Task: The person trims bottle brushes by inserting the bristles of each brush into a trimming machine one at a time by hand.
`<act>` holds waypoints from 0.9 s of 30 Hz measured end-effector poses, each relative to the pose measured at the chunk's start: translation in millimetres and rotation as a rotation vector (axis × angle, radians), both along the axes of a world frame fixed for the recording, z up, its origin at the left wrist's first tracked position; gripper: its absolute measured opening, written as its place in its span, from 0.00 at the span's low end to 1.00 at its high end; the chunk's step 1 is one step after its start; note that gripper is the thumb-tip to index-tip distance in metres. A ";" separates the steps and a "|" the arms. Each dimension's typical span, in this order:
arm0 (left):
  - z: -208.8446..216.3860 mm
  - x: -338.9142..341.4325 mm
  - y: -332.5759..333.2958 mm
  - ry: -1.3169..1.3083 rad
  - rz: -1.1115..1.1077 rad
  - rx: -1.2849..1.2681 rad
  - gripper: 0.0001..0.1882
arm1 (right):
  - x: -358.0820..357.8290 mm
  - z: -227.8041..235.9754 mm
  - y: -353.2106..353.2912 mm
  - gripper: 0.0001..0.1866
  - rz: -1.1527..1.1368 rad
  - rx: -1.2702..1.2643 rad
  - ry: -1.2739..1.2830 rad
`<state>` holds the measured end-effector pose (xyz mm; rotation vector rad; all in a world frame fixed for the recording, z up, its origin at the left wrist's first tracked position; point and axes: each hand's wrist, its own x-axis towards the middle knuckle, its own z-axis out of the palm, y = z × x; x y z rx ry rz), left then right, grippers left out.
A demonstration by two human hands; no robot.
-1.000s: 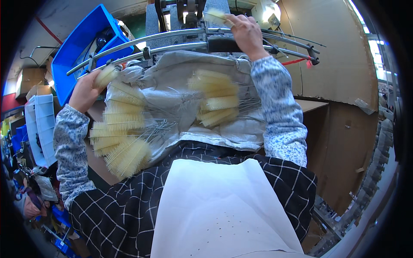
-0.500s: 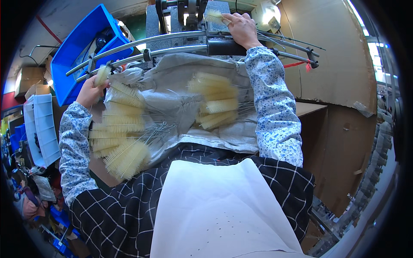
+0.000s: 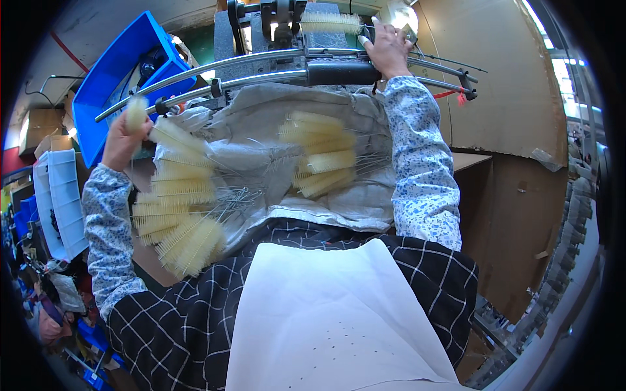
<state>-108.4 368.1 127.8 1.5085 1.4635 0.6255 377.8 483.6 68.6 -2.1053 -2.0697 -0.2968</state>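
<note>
My left hand (image 3: 122,142), at the left end of the metal rails, is closed around a pale yellow bristle brush (image 3: 136,113); the brush is slightly blurred. Beyond the rails, my right hand (image 3: 389,51) has its thumb and fingers apart, with pale covers on some fingertips. Just left of those fingers, another bristle brush (image 3: 330,23) lies level at the machine (image 3: 280,19), its wire end pointing toward the hand. Brushes with twisted wire handles lie in a left pile (image 3: 186,186) and a right pile (image 3: 324,153) on a grey cloth over my lap.
Two curved metal rails (image 3: 261,78) with a black sleeve (image 3: 342,73) cross in front of me. A blue bin (image 3: 98,111) stands behind their left end, and a white tray (image 3: 62,202) is farther left. Brown board panels (image 3: 495,78) rise at the right.
My right hand has moved right and its fingers have spread; the brush beside it now shows at full length. My left hand has shifted slightly left with its brush.
</note>
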 end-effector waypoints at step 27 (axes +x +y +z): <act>99.7 9.3 1.7 -0.093 0.115 0.411 0.06 | -132.9 -2.4 -11.7 0.14 0.115 0.063 0.266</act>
